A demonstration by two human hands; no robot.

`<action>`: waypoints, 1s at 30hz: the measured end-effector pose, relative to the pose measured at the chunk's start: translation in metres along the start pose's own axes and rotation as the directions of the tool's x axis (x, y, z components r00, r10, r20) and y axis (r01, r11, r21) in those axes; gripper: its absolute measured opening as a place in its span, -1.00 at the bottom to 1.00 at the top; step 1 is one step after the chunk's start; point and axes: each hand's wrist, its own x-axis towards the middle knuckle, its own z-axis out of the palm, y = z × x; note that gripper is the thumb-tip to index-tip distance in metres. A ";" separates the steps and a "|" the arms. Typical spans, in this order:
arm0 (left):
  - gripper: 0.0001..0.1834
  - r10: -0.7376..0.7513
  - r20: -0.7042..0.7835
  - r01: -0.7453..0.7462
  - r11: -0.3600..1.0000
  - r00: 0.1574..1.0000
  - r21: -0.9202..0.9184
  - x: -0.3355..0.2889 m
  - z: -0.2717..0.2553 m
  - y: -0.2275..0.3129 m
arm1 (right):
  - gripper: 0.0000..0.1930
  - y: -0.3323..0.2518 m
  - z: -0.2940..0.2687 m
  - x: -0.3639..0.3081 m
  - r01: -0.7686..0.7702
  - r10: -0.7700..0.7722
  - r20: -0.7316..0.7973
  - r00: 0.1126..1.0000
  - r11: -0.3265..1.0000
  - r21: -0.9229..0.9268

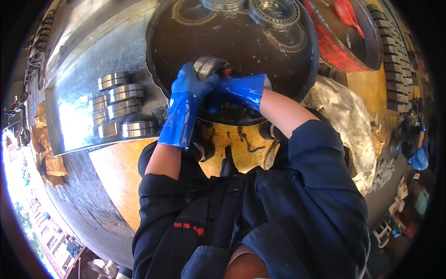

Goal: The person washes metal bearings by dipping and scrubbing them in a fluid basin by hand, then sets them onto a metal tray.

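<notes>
Both my hands wear long blue rubber gloves and meet over the near part of a large round dark basin (152, 51) holding dark liquid. My left hand (189, 83) is closed on a shiny metal bearing (209, 66), its fingers at the bearing's left side and its thumb toward the right. My right hand (222, 90) reaches in from the right, below the bearing; its fingers are mostly hidden behind the left hand and the glove cuff. A small red thing (226, 73) shows beside the bearing, too little of it to name.
A large roller bearing (275, 13) and another bearing (224, 4) lie at the basin's far side. Several metal rings (124, 110) are stacked on a metal tray (69, 111) at left. At right stand a red basin (332, 49) with a red scoop (346, 14), a tyre (390, 60) and crumpled sheeting (346, 121).
</notes>
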 end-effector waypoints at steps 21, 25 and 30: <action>0.04 0.012 -0.016 -0.012 1.000 1.000 -0.027 0.002 0.002 -0.004 | -0.67 -0.006 0.006 -0.001 -0.026 0.024 0.024 0.999 0.996 0.080; 0.03 -0.001 -0.008 0.001 1.000 1.000 -0.005 0.003 0.003 -0.001 | -0.67 0.004 0.024 0.008 -0.023 0.021 0.017 1.000 0.984 0.179; 0.00 -0.013 0.004 0.013 0.999 1.000 -0.048 0.003 0.003 0.001 | -0.68 0.015 0.032 0.015 -0.005 0.013 -0.024 1.000 0.957 0.291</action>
